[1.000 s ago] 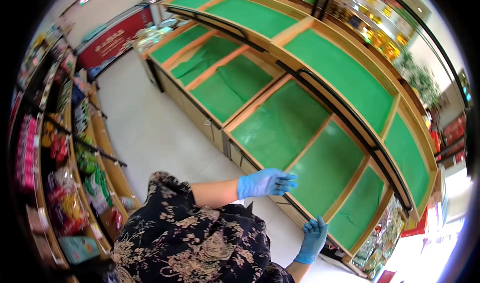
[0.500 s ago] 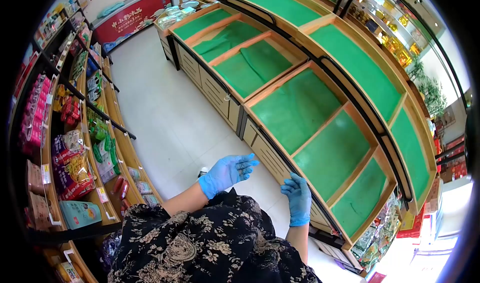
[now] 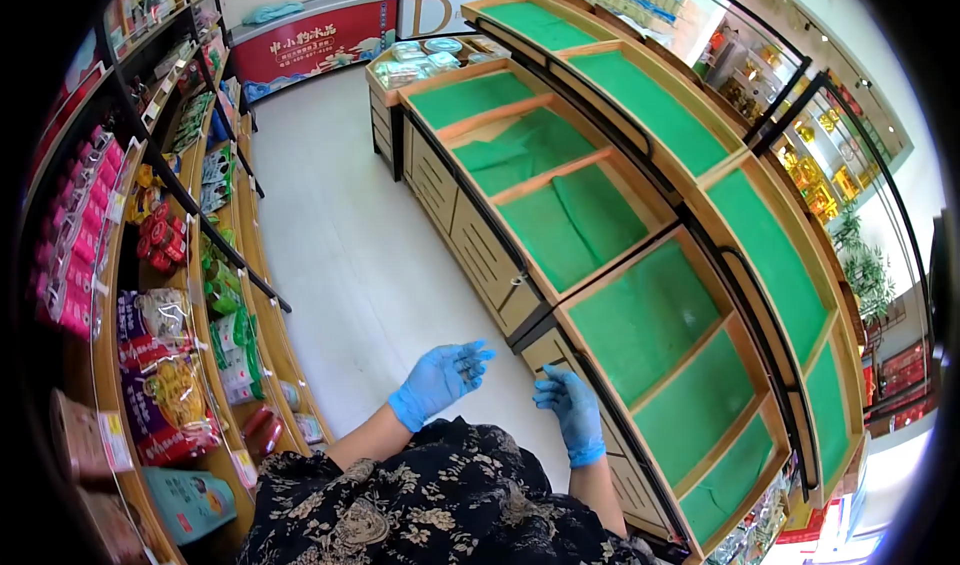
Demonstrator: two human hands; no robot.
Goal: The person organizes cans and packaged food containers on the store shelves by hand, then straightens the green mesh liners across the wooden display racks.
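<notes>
Both of my hands wear thin blue gloves and are held up in front of my body with nothing visible in them. My left hand (image 3: 441, 381) is over the pale floor, its fingers loosely stretched toward the right. Close to the wooden display stand (image 3: 540, 310) is my right hand (image 3: 573, 417), with its fingers loosely bent and slightly apart. A gap separates the hands, and neither appears to touch anything. The stand has sloping compartments lined with green sheet (image 3: 640, 320), creased in places.
Shelves on the left carry pink packs (image 3: 85, 235), a purple noodle bag (image 3: 165, 395) and a light-blue pouch (image 3: 190, 503). Pale floor (image 3: 330, 225) runs between shelves and stand toward a red chest freezer (image 3: 315, 50). Wrapped trays (image 3: 425, 60) lie at the stand's far end.
My view has tilted up and shifted, so the freezers at the back show more fully and the stand appears lower. My hands stay raised, now a little closer together.
</notes>
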